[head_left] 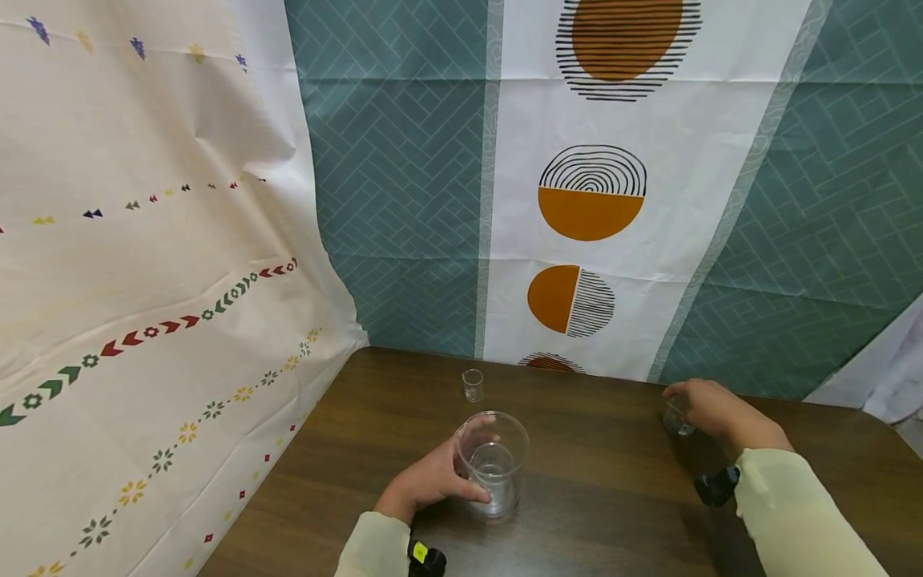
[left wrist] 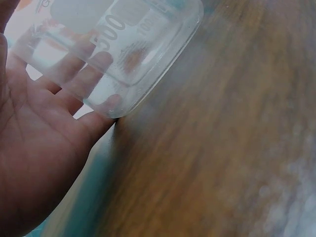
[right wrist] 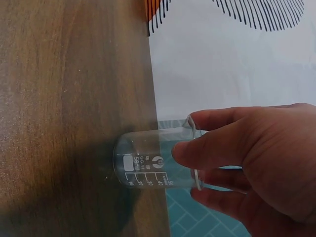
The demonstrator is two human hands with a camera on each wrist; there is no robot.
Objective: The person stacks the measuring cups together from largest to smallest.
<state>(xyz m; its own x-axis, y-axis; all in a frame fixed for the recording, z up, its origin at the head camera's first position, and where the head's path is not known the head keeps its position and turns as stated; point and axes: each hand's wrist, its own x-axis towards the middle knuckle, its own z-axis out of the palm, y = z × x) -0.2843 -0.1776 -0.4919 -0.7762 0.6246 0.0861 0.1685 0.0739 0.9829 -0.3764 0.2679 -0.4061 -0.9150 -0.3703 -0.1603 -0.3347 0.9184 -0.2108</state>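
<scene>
A large clear glass beaker [head_left: 513, 453] stands upright on the wooden table, with a smaller beaker [head_left: 493, 465] showing through its wall. My left hand [head_left: 434, 481] grips the large beaker from the left, thumb at the near side and fingers round the far side. The left wrist view shows a "500" marking on it. Further right, my right hand [head_left: 724, 417] holds a 50 ml beaker [right wrist: 140, 160] near its rim, thumb on one side and fingers on the other. That beaker is upright, with its base at the tabletop.
A tiny beaker [head_left: 473, 386] stands near the back of the table [head_left: 591, 449], behind the large one. Patterned cloth [head_left: 404, 200] hangs along the table's back edge. A cream cloth [head_left: 180, 320] with coloured motifs hangs at the left.
</scene>
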